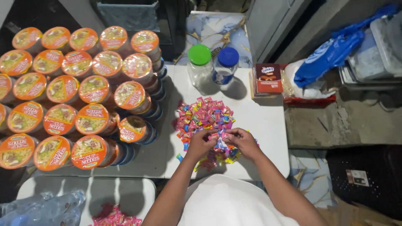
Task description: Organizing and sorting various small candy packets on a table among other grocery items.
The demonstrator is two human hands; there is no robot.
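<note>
your left hand (202, 141) and right hand (241, 140) meet at the centre of the frame, fingertips drawn in toward each other over the near edge of a heap of wrapped candies (204, 118). both look pinched on small wrapped pieces between them, though the pieces are too tiny and blurred to tell whether it is one candy shared or one in each hand. the heap spreads from your fingers toward the top of the frame, a rough round mound with no real long axis, and some of it lies under and just below your hands. both hands sit about equally close to it, the left a touch nearer the thick middle.

the heap lies on a white table (268, 121). beyond it, toward the upper centre, stand two clear jars side by side, one with a green lid (199, 55) and one with a blue lid (228, 56), both shut. a small brown box (268, 78) stands to their right. the left half of the frame is filled with stacked cup noodles (79, 88) with orange lids, near the heap but apart from it. a blue plastic bag (331, 54) lies at upper right, and at the lower left edge there are plastic water bottles (42, 209) and a second small pile of pink candies (113, 217).
</note>
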